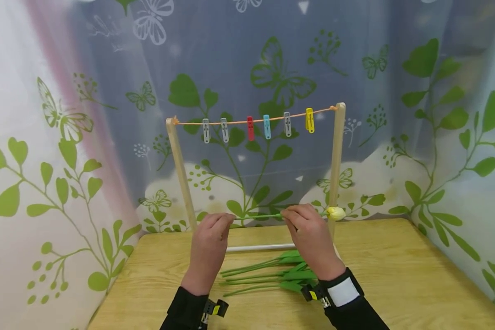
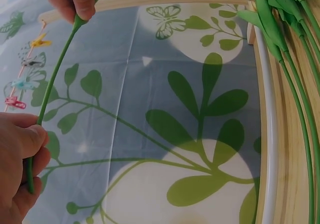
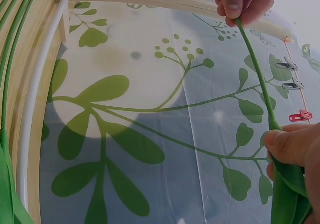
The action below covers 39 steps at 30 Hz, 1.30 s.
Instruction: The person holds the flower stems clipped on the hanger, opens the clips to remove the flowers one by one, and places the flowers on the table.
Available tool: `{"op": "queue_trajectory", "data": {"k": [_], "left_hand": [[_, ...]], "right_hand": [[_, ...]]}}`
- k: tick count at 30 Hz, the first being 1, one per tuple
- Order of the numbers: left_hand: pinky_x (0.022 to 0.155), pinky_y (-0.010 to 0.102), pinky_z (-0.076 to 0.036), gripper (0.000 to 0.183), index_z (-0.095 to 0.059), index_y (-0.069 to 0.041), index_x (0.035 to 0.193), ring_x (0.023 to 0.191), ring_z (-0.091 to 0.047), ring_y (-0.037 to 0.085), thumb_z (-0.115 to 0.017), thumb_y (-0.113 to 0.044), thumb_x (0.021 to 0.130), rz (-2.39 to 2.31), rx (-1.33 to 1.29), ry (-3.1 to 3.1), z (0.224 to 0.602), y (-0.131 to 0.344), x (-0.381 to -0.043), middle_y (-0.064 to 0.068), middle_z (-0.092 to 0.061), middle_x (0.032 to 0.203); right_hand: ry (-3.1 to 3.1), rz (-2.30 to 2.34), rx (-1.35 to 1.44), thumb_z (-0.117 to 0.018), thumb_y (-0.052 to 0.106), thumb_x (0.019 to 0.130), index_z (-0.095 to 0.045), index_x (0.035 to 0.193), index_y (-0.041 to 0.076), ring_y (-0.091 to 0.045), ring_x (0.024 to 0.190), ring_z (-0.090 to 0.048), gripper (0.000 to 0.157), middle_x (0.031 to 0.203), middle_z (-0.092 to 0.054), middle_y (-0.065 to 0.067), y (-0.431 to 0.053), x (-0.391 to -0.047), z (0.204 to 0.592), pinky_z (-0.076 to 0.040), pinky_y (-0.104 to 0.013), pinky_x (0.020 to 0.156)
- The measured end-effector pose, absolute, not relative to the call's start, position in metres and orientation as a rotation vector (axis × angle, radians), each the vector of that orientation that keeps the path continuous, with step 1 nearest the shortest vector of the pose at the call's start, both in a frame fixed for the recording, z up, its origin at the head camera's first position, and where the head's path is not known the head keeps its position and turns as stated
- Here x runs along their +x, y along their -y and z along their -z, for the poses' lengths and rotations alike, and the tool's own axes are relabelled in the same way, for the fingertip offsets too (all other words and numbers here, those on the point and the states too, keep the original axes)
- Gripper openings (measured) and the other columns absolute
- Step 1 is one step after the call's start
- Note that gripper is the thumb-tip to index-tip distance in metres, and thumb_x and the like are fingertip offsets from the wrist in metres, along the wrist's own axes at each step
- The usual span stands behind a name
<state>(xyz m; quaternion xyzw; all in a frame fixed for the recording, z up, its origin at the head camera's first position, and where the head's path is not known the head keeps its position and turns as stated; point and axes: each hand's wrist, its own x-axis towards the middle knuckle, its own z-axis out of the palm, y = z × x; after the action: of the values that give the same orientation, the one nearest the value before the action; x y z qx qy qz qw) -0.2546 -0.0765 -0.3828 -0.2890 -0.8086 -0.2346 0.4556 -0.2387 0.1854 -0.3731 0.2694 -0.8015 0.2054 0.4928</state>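
A tulip [image 1: 336,213] with a pale yellow head is held level above the table by both hands. My left hand [image 1: 209,247] pinches its green stem [image 2: 54,79] near the bottom end, between thumb and fingers. Farther up, my right hand [image 1: 313,240] grips the stem where the green leaves [image 3: 290,196] begin, partly covering them. Below the hands, several more tulips [image 1: 255,276] lie on the table, stems to the left; the right hand and forearm hide their heads in the head view.
Behind the hands stands a wooden frame [image 1: 336,156] with a white bar [image 1: 260,248] low down. An orange cord [image 1: 239,122] spans its posts, carrying several clothespins, among them a red one [image 1: 250,128] and a yellow one [image 1: 310,120]. A leaf-patterned curtain [image 1: 239,55] surrounds the wooden table [image 1: 396,275].
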Motion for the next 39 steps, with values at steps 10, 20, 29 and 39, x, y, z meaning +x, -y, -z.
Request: {"op": "queue_trajectory", "data": {"k": [10,20,29,39], "left_hand": [[0.077,0.030,-0.067,0.015,-0.078,-0.011,0.106,0.094,-0.071,0.022,-0.074,-0.001,0.095,0.552,-0.713,1.993,0.381,0.075,-0.255,0.005,-0.073,0.103],[0.072,0.031,-0.067,0.016,-0.078,-0.012,0.103,0.089,-0.072,0.021,-0.076,0.000,0.093,0.532,-0.705,2.021,0.387,0.078,-0.255,0.004,-0.074,0.098],[0.073,0.030,-0.066,0.015,-0.078,-0.014,0.103,0.089,-0.072,0.021,-0.077,-0.002,0.093,0.515,-0.695,2.078,0.388,0.078,-0.257,0.003,-0.074,0.098],[0.069,0.030,-0.066,0.018,-0.079,-0.014,0.100,0.084,-0.073,0.020,-0.083,-0.002,0.088,0.485,-0.673,2.139,0.389,0.077,-0.257,0.001,-0.075,0.092]], "right_hand": [[1.972,-0.470,0.639,-0.085,-0.002,0.085,-0.080,0.101,0.004,-0.024,0.091,-0.069,0.018,0.099,-0.071,-0.008,-0.185,-0.238,0.374,-0.065,-0.032,0.071],[2.031,-0.480,0.619,-0.088,-0.004,0.080,-0.080,0.096,0.007,-0.022,0.087,-0.069,0.021,0.095,-0.071,-0.005,-0.183,-0.239,0.379,-0.066,-0.031,0.066],[2.122,-0.469,0.570,-0.090,-0.001,0.079,-0.080,0.094,0.011,-0.020,0.086,-0.070,0.021,0.093,-0.072,-0.001,-0.181,-0.238,0.381,-0.065,-0.027,0.064],[2.150,-0.467,0.565,-0.090,0.000,0.079,-0.080,0.092,0.010,-0.021,0.085,-0.070,0.019,0.092,-0.073,-0.002,-0.180,-0.240,0.384,-0.065,-0.028,0.066]]}}
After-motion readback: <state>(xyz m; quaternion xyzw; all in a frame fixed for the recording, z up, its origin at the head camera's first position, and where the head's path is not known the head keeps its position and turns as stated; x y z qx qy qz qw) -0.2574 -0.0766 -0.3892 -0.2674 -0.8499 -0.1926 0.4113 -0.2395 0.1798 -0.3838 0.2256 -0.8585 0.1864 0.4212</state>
